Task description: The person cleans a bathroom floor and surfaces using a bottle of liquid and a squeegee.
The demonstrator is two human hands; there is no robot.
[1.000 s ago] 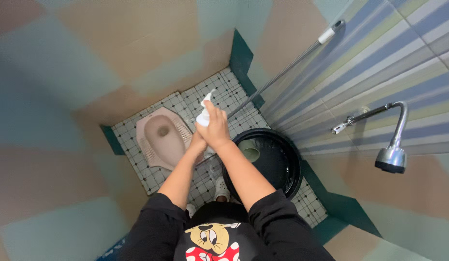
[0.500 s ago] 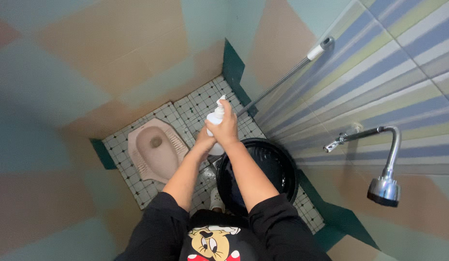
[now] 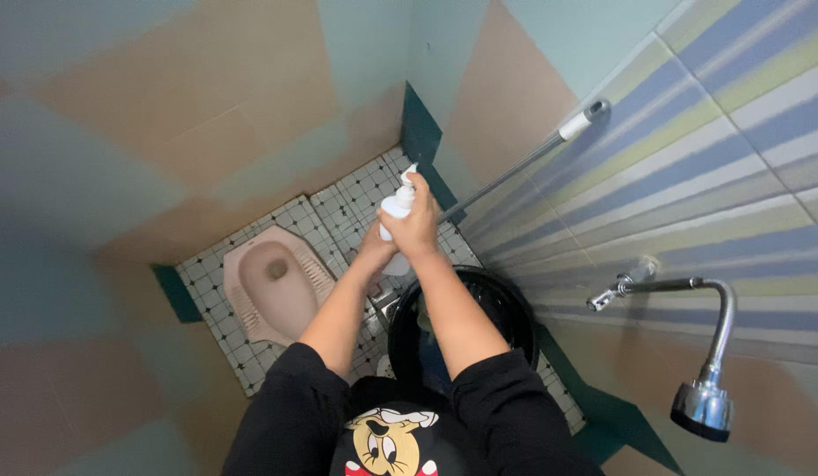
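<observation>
Above the small-tiled white floor (image 3: 338, 207) of a narrow bathroom stall, both hands meet around a white plastic pump bottle (image 3: 396, 211). The right hand (image 3: 418, 231) is closed over the bottle's body and upper part, with a finger reaching up by the white pump nozzle at the top. The left hand (image 3: 373, 251) comes in from below and beside it, pressed against the bottle's lower part; most of it is hidden behind the right hand, so I cannot tell whether it grips the bottle or merely cups under it. The bottle is held in the air, tilted slightly, over the floor between a pale pink squat toilet pan (image 3: 272, 282) and a round black plastic tub (image 3: 514, 308).

A long metal handle with a white grip (image 3: 514, 167) leans against the striped wall tiles just beyond the hands. A chrome shower head on a curved pipe (image 3: 704, 401) sticks out from the right wall.

As a judgement, the weak point is the grip: a smooth bottle can slide out of wet hands and fall to the tiles or into the tub. A press on the pump with the nozzle aimed away from the lower hand would send liquid onto the floor, leaving it slick underfoot. The leaning handle stands near enough that an elbow could knock it down.
</observation>
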